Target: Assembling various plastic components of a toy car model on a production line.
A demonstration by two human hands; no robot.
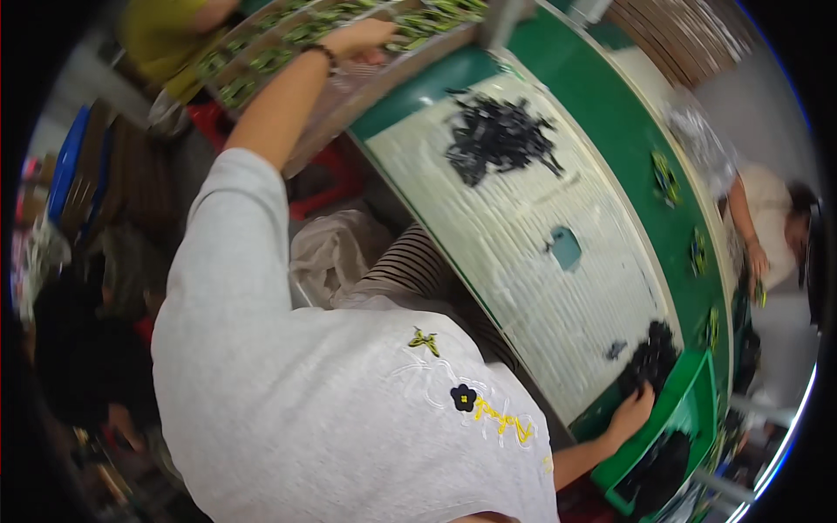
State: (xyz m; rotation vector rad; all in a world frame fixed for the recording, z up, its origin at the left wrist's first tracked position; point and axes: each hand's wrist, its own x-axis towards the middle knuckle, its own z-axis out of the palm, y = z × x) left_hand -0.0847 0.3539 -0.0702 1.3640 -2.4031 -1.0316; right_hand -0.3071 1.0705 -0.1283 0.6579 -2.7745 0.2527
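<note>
Spanning the white ribbed mat (523, 288) from end to end, the two arms part widely; the left hand (362, 41), toward 12 o'clock, hovers at a divided tray (392, 87) of green-and-black pieces (427, 22), its fingers partly curled, though I cannot tell whether they grasp one; the right hand (635, 414), at 4 o'clock, sits with bent fingers against a small black heap (654, 353), and whether it pinches anything there I cannot tell; just beside it, also at 4 o'clock, stands a green bin (697, 392) with dark contents (663, 466); a larger black pile (499, 139) lies on the mat at 1 o'clock; loose green-and-black items (665, 179) rest on the green strip (602, 96) between 2 and 4 o'clock, with a co-worker's hand (757, 259) near them at 3 o'clock.

The step in hand looks like picking from two supplies at once; the next move, I judge, calls for a light fingertip pinch on each side, singling one piece out of its tangle without dragging neighbours along.
</note>
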